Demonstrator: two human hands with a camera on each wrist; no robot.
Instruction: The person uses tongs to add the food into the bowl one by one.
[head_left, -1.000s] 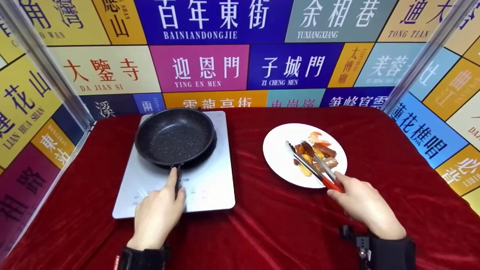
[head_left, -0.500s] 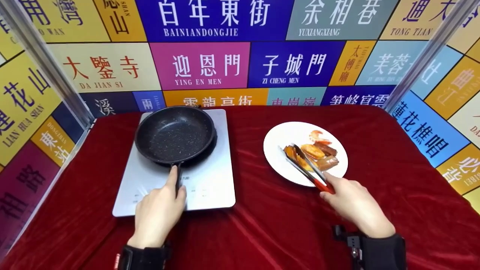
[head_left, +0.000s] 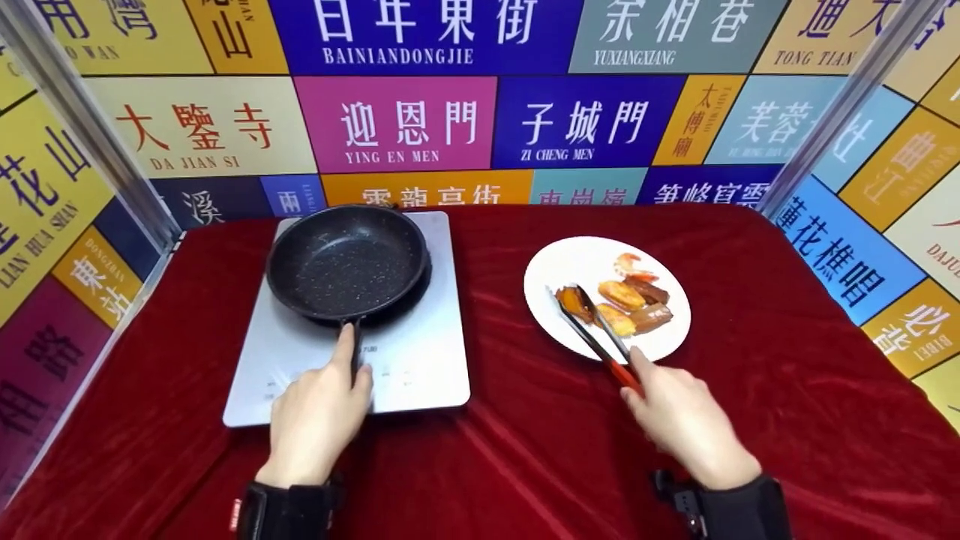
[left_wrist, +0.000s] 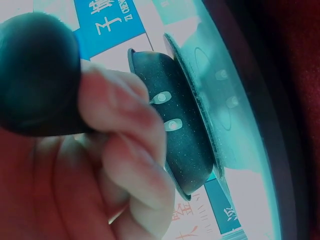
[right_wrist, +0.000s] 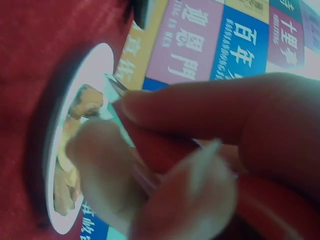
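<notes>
My left hand [head_left: 315, 416] grips the handle of a black speckled frying pan [head_left: 345, 262], forefinger laid along it. In the left wrist view, the fingers curl round the thick black handle [left_wrist: 40, 75]. No food shows in the pan. My right hand [head_left: 690, 424] holds metal tongs [head_left: 589, 337] with red handles. The tong tips stand either side of a browned food piece [head_left: 574, 301] at the left of the white plate [head_left: 547, 259]. In the right wrist view, fingers wrap the red tong handle [right_wrist: 155, 147] and hide part of the plate.
Under the pan is a silver induction cooker [head_left: 427, 375]. Several yellow and brown food pieces [head_left: 634, 300] and a shrimp [head_left: 631, 266] lie on the plate's right side. A red velvet cloth [head_left: 495, 450] covers the table; a colourful lettered wall [head_left: 405, 127] stands behind.
My right hand has moved left with the tongs. The browned piece between their tips now lies left of the other food, apart from it. My left hand stays on the pan handle.
</notes>
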